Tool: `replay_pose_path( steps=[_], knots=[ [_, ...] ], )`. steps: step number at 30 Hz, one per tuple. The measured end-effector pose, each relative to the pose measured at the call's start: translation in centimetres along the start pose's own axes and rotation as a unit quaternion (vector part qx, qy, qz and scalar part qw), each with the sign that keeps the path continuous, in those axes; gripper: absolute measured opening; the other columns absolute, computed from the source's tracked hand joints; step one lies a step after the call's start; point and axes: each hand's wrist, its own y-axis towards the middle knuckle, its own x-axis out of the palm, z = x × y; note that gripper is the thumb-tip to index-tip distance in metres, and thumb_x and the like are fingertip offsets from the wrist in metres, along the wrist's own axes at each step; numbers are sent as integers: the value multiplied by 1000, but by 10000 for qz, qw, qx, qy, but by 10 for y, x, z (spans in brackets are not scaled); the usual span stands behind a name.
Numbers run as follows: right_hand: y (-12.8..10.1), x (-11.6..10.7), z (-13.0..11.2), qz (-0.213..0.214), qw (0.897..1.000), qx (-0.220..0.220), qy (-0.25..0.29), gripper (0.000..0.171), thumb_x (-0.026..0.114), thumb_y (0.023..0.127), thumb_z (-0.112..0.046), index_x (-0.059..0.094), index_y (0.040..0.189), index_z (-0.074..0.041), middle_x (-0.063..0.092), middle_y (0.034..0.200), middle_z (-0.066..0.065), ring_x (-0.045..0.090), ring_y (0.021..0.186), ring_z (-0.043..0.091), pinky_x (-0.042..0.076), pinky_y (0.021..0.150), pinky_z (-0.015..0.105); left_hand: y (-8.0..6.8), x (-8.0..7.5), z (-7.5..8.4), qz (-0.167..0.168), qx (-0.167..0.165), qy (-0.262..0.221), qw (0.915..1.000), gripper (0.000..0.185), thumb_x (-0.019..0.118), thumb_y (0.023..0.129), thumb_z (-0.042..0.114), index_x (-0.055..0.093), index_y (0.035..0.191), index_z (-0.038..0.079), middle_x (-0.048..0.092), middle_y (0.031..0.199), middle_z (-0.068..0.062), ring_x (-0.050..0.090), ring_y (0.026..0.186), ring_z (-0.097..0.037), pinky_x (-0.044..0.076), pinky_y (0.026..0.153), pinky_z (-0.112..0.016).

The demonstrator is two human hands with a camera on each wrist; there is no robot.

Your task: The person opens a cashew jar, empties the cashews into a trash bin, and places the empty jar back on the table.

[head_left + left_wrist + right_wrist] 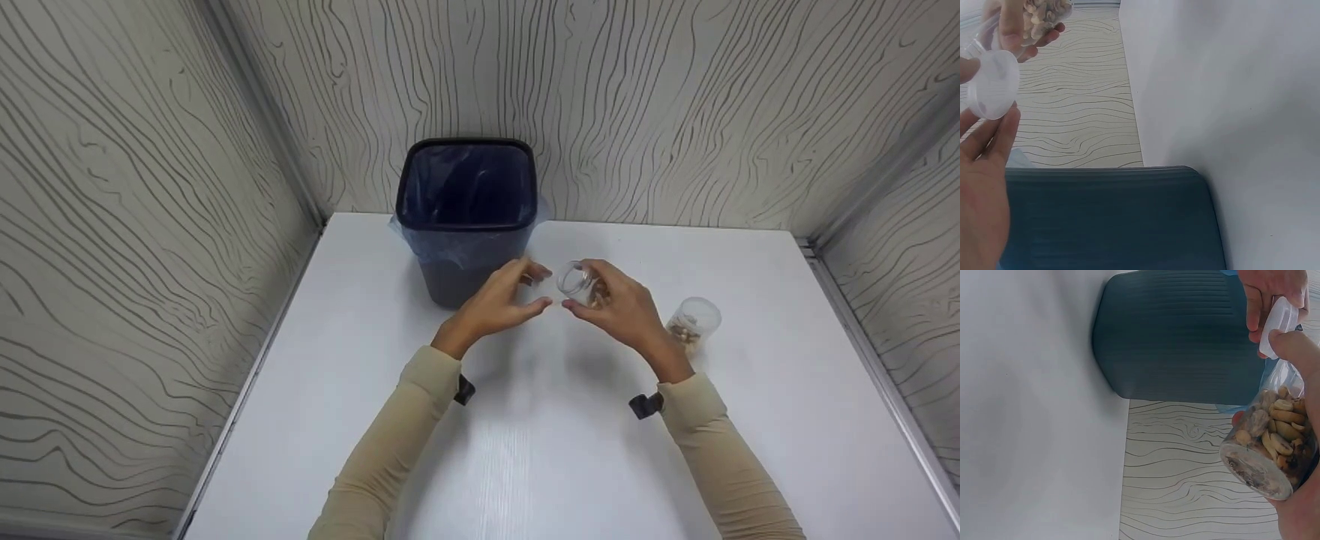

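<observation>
My left hand (491,304) pinches a round translucent white plastic lid (995,84) by its edge, thumb on one side and fingers on the other. Facing it, my right hand (624,309) grips a clear jar (1258,464), which is tilted with its open mouth toward the lid. Inside the jar are tan and brown pieces (1283,430) that look like nuts or dried mushroom slices. Lid and jar mouth are close together above the table, just in front of the bin. In the right wrist view, the right thumb overlaps the lid's edge.
A dark bin (446,281) with a bluish plastic liner (450,244) stands at the back, left of the jar. On the white table (487,465), right of my right wrist, is another clear jar (691,324) with a whitish top and similar pieces inside. Wood-patterned panels (637,112) surround the table.
</observation>
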Motion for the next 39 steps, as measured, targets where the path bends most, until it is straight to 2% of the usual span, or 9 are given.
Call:
replay_pose_path(
  steps=[7, 16, 24, 28, 39],
  knots=[
    [0, 0, 0, -4, 10000, 74, -9, 65, 93, 84, -35, 65, 138, -11, 74, 125, 13, 75, 102, 34, 62, 85, 55, -1, 0, -2, 5, 55, -8, 10000, 40, 79, 97, 13, 60, 129, -1, 67, 129, -17, 66, 121, -28, 56, 110, -35],
    [0, 1, 0, 40, 10000, 47, 15, 65, 93, 83, -35, 65, 137, -11, 75, 126, 13, 75, 105, 35, 62, 86, 56, -4, 2, -6, 64, 159, -6, 9999, 44, 79, 95, 11, 60, 133, -4, 65, 128, -19, 64, 120, -27, 56, 110, -34],
    [0, 2, -2, 3, 9999, 98, 64, 65, 93, 84, -35, 65, 137, -11, 75, 126, 13, 75, 107, 35, 62, 87, 56, -7, 4, -7, 64, -32, -108, 9999, 46, 78, 97, 13, 58, 137, 1, 65, 135, -13, 64, 126, -23, 53, 113, -28],
    [-1, 2, -2, -29, 9998, 169, 71, 66, 93, 84, -36, 65, 138, -12, 74, 126, 12, 75, 109, 35, 62, 88, 57, -8, 5, -6, 11, -122, -93, 9999, 48, 78, 97, 14, 57, 139, 2, 64, 137, -12, 63, 128, -23, 54, 112, -29],
    [-1, 1, -2, -67, 9997, 226, 52, 66, 93, 84, -36, 64, 139, -12, 74, 129, 11, 74, 111, 35, 61, 91, 57, -8, 3, -7, -1, -16, 66, 10000, 53, 81, 95, 15, 57, 140, -1, 66, 137, -15, 65, 124, -29, 57, 107, -37]
  ],
)
